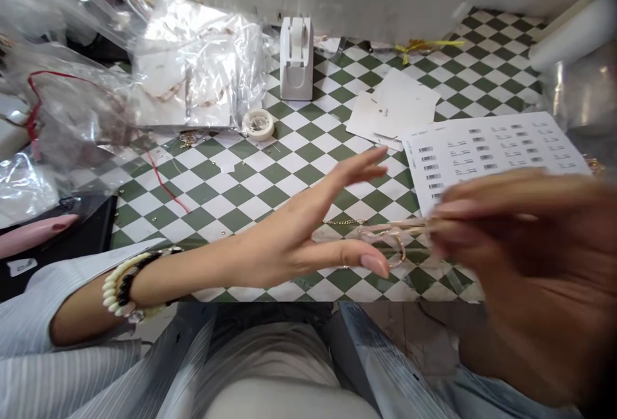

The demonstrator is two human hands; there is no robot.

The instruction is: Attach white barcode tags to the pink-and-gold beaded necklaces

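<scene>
My left hand [308, 232] reaches in from the left above the table's front edge. Its fingers are stretched out and the thumb is apart, with nothing held. On the right my right hand [530, 258], blurred by motion, pinches a thin pinkish piece [415, 223] that points left. Just beyond my left thumb is a delicate beaded bracelet [403, 245], partly hidden by the thumb. Whether it is joined to the pinched piece I cannot tell. A fine gold chain [344, 221] shows behind my left hand.
A sheet of barcode labels [491, 142] lies behind my right hand, near white cards [407, 101]. At the back are a tape dispenser [297, 65], a tape roll [258, 124] and bagged jewellery cards [193, 72]. A pink pen-like tool [38, 236] lies at left.
</scene>
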